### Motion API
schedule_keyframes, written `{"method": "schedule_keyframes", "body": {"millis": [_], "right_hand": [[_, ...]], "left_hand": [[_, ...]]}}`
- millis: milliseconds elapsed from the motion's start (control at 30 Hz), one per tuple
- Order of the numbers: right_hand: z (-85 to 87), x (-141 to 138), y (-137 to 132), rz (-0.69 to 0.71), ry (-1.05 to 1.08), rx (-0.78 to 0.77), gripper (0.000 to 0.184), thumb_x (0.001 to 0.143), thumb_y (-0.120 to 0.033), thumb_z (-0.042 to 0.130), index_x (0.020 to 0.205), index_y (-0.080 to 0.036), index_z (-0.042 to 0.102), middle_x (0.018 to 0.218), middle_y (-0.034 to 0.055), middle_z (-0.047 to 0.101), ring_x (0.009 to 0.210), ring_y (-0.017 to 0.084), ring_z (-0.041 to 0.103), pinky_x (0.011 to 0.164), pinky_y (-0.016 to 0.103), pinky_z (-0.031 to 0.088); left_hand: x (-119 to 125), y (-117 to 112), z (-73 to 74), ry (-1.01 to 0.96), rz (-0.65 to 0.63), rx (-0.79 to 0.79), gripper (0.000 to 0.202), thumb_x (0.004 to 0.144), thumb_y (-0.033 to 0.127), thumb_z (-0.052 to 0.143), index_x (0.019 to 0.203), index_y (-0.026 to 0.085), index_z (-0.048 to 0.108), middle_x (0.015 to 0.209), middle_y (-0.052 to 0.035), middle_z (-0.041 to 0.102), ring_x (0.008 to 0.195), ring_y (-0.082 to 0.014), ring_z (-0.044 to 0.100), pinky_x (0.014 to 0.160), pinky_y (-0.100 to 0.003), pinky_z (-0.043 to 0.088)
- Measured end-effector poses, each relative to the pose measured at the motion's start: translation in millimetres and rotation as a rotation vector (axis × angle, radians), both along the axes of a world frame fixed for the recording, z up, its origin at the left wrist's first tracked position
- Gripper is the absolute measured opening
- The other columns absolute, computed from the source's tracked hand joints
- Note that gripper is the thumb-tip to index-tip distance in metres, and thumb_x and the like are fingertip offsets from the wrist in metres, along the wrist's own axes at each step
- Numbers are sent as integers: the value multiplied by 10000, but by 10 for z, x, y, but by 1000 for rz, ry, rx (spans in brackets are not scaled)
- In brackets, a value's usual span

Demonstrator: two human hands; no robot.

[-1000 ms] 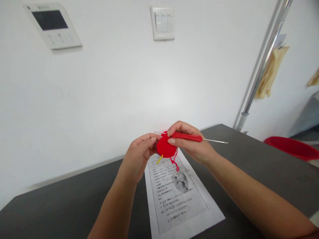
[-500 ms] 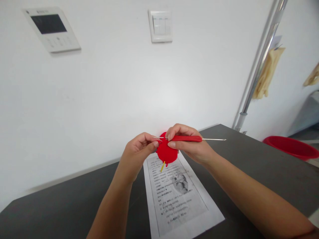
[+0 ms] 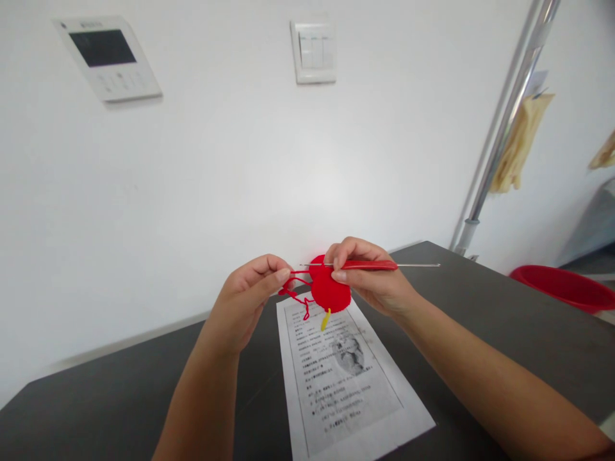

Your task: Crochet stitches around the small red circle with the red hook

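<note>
A red crocheted piece point(image 3: 331, 293) hangs between my hands above the table. My right hand point(image 3: 368, 272) grips a crochet hook point(image 3: 369, 265) by its red handle, with the thumb also against the crocheted piece. The hook's thin metal tip points left, and another metal end sticks out to the right. My left hand point(image 3: 259, 285) is closed, pinching red yarn point(image 3: 300, 273) that runs to the piece. Loose loops of the yarn dangle below the left fingertips. From the bottom of the piece hangs a short yellow strand point(image 3: 325, 319).
Beneath my hands a printed sheet point(image 3: 331, 397) with a picture lies on the dark table point(image 3: 120, 397). The white wall behind carries a switch point(image 3: 314, 52) and an intercom panel point(image 3: 108, 57). At the right are a metal pole point(image 3: 509, 128), hanging gloves point(image 3: 523, 144) and a red basin point(image 3: 562, 288).
My left hand has moved away to the left, drawing the yarn out from the piece. The crocheted piece and my right hand have shifted slightly right in view.
</note>
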State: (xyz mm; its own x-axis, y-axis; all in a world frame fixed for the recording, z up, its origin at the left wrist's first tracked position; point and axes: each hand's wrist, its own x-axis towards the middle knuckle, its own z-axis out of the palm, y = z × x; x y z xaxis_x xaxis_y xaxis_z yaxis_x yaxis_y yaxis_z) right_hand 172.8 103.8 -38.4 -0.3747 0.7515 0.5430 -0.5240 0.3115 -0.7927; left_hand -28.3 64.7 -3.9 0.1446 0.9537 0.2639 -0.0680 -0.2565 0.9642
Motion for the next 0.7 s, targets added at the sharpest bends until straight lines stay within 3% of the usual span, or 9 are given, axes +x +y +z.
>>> {"method": "schedule_keyframes", "body": {"millis": [167,333,533,633,700], "right_hand": [[12,12,1,-24,32,-7,197,690,-237,881,731,-202,692,789,-21,674,709,100,609,629,224,475],[44,15,-1,-55,68,1,207,681,-228,880,723,-196,680,777,-16,671,682,102,595,607,230,468],[83,37,15,-119,135,12,184,684,-202,864,713,-199,682,777,-16,683,691,99,596,643,236,478],[82,49,33,-154,122,0,197,668,-206,870,704,-198,677,779,-18,675,691,100,588,647,240,481],[75,54,44,-159,104,-1,203,665,-216,871,702,-198,672,769,-20,666,687,101,581,644,243,479]], "left_hand": [[-20,1,11,-99,-124,-61,356,754,408,784,596,176,566,544,32,462,555,-108,387,548,-244,321],[-43,84,-40,-11,-36,-50,353,741,441,779,611,196,559,477,75,365,492,-100,310,528,-257,273],[-88,262,-194,483,221,31,170,797,375,668,794,210,626,640,18,614,596,-167,515,593,-279,341],[-112,342,-289,742,324,69,59,780,248,625,728,234,602,621,21,606,601,-193,514,607,-297,320],[-122,384,-341,793,326,65,134,699,174,664,625,240,575,552,29,558,574,-200,496,615,-308,308]]}}
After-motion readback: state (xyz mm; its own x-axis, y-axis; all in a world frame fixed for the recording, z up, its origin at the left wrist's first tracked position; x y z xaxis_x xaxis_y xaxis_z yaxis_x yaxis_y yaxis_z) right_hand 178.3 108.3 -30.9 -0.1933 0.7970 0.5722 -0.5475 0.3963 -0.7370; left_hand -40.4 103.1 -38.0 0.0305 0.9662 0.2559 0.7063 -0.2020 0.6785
